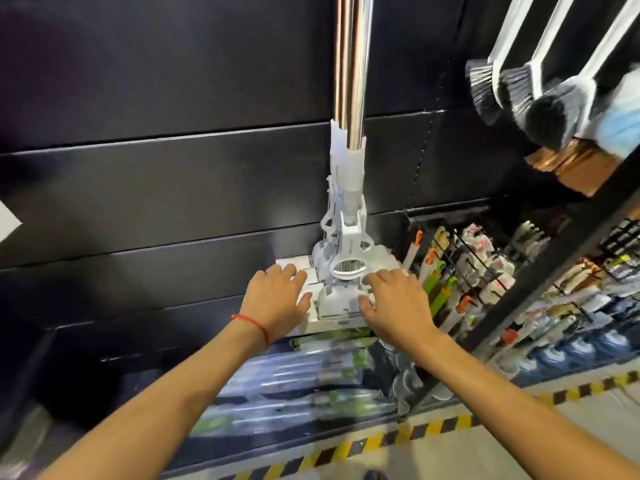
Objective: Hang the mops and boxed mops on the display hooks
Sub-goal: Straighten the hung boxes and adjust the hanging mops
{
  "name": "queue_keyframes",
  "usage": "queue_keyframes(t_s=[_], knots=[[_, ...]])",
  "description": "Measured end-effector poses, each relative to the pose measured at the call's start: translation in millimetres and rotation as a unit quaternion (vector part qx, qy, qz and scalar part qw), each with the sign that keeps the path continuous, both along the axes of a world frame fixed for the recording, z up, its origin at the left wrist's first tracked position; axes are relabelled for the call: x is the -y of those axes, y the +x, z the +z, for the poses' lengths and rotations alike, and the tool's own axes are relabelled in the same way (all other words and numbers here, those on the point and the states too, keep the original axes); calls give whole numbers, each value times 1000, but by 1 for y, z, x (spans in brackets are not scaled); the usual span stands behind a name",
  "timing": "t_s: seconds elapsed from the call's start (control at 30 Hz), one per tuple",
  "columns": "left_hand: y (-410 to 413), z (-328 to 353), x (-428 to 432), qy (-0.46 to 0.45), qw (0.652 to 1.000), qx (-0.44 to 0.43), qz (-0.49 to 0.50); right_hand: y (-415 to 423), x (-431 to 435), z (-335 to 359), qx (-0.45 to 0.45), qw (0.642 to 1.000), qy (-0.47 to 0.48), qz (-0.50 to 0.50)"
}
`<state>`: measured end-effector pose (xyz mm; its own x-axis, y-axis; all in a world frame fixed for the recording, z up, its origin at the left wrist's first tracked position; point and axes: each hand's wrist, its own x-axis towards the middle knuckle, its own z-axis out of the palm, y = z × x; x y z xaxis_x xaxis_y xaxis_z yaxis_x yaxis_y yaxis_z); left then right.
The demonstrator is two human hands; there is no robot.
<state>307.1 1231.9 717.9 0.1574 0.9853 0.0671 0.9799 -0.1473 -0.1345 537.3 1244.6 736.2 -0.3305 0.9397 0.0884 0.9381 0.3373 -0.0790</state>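
Note:
Two mops with shiny steel poles point(353, 71) hang side by side against the black slatted wall, their white plastic heads point(341, 299) at the bottom. My left hand point(277, 299) rests on the left side of the white heads, fingers spread. My right hand point(391, 299) grips the right side of the front head, thumb on its lower face. Below the heads lie several packaged mops point(298, 375) in clear and green wrap on the bottom shelf. The hooks at the top are out of view.
Dark brushes with white handles point(540, 95) hang at the upper right. Small brushes and scrubbers point(485, 271) fill pegs on the right. A black upright point(540, 292) divides the sections. Yellow-black hazard tape point(433, 427) edges the floor. Blue water jugs point(571, 351) stand low right.

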Motion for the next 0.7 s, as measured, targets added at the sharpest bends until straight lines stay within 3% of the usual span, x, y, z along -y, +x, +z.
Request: queue_keyframes(t_s=[0.3, 0.43, 0.53, 0.7], knots=[[37, -38, -37, 40, 997, 47, 44, 36, -71, -25, -79, 995, -51, 22], [52, -22, -53, 40, 983, 166, 71, 39, -95, -20, -206, 975, -70, 52], [64, -9, -66, -3, 942, 330, 64, 35, -106, -8, -324, 937, -112, 64], [73, -5, -95, -54, 851, 520, 47, 24, -129, -2, -340, 919, -187, 64]])
